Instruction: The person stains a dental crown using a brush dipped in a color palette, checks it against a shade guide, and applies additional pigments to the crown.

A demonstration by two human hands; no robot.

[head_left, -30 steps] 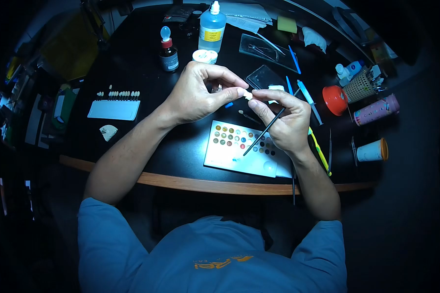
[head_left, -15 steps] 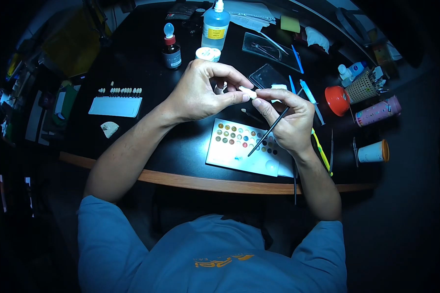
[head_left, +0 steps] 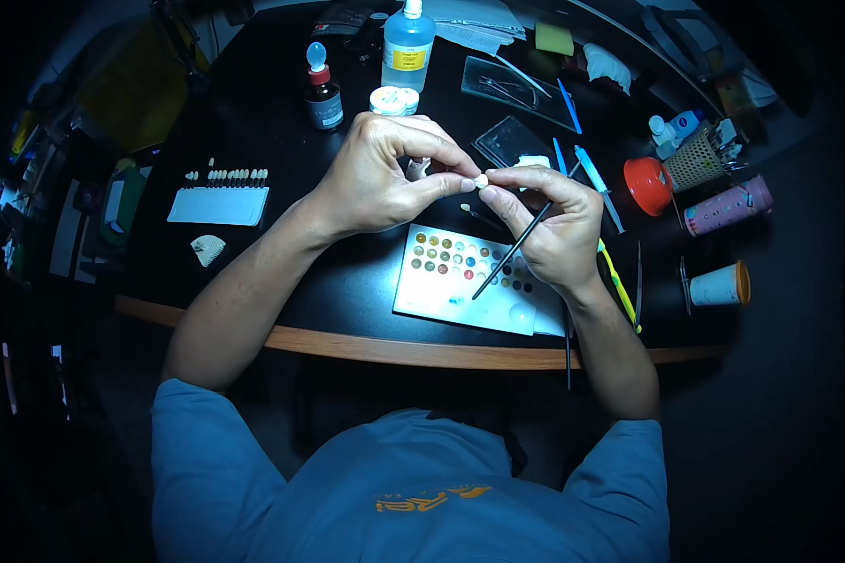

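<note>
Between the fingertips of both hands is a small white tooth-like piece [head_left: 481,181]. My left hand [head_left: 385,178] pinches it from the left with thumb and index finger. From the right, my right hand [head_left: 559,225] pinches it too, with a thin dark brush [head_left: 516,246] held across its fingers and slanting down to the left. Beneath the hands lies a white palette [head_left: 432,296] with rows of coloured round wells. Something small and pale, hard to make out, shows behind my left thumb.
Tooth shade tabs [head_left: 239,178] and a white case [head_left: 218,206] lie at the left. Behind stand a dropper bottle [head_left: 325,101], a blue liquid bottle [head_left: 408,47] and white jars [head_left: 392,100]. At the right are a red bowl [head_left: 647,186], a basket [head_left: 695,164] and a cup [head_left: 718,285].
The white piece has turned between the fingertips and less of it shows now. Both hands keep their pinch, with only slight finger movement. The whole view has shifted a little.
</note>
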